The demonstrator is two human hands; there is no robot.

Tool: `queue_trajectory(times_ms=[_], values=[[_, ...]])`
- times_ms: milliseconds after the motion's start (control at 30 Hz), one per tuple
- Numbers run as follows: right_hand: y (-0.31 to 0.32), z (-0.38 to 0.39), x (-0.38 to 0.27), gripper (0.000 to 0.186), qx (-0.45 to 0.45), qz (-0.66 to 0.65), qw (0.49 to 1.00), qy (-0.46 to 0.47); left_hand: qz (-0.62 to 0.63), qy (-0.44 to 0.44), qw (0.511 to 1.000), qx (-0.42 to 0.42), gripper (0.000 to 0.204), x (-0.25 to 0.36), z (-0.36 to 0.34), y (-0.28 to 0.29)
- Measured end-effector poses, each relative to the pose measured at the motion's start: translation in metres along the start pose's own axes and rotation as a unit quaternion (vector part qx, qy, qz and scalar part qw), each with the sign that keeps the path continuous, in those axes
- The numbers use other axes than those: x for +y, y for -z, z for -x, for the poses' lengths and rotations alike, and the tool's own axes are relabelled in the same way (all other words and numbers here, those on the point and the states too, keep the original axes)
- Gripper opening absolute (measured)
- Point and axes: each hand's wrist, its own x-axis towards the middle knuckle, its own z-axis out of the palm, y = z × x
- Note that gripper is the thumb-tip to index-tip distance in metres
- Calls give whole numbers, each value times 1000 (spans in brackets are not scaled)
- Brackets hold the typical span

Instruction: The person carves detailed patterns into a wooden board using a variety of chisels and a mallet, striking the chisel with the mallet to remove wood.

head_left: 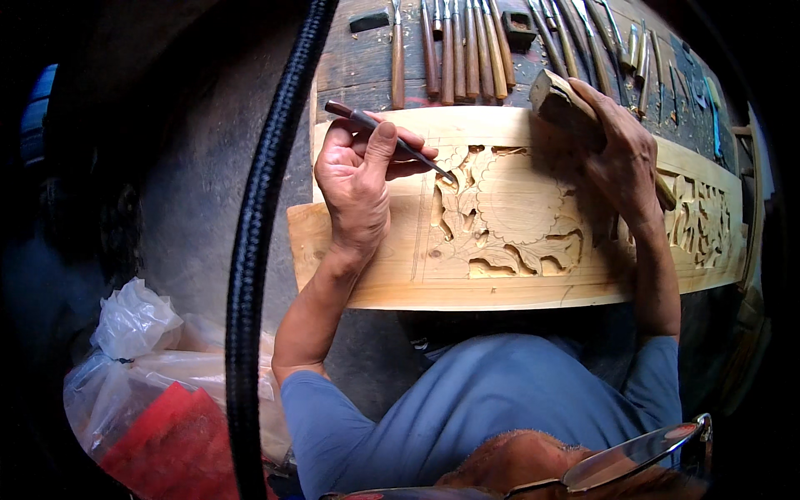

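A long pale wooden panel (pixel 371 275) lies across the bench, with pencilled outlines and a floral pattern cut into it. Between the thumb and fingers of my left hand (pixel 360 187) is a slim carving chisel (pixel 421 159) with a dark handle. It slants down to the right, its tip at a carved recess in the pattern's upper left. My right hand (pixel 623 154) is wrapped round a worn wooden mallet (pixel 560 102), above the panel and right of the plain round centre. The mallet's handle end shows below that hand; the grip itself is partly hidden.
Several wood-handled chisels (pixel 472 54) lie in a row along the bench's far side, beside a small dark block (pixel 519 32). A black braided cord (pixel 254 225) crosses the view at left. Clear plastic bags (pixel 137 321) and a red sack (pixel 175 442) sit at lower left.
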Motion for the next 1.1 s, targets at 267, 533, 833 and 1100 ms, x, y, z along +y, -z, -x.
queue_trajectory(times_ms=[267,533,833,1100], values=[[-1,2,1,76,2,2,1000,3,-74,-18,997,-21,17,0,2,-1],[0,3,3,80,-9,4,1000,9,-62,37,997,-29,16,-2,4,-5],[0,3,3,77,-1,7,1000,5,-76,-10,997,-4,18,-8,-1,-1],[0,4,4,77,-3,-1,1000,6,-143,-129,981,-14,16,-14,4,-5]])
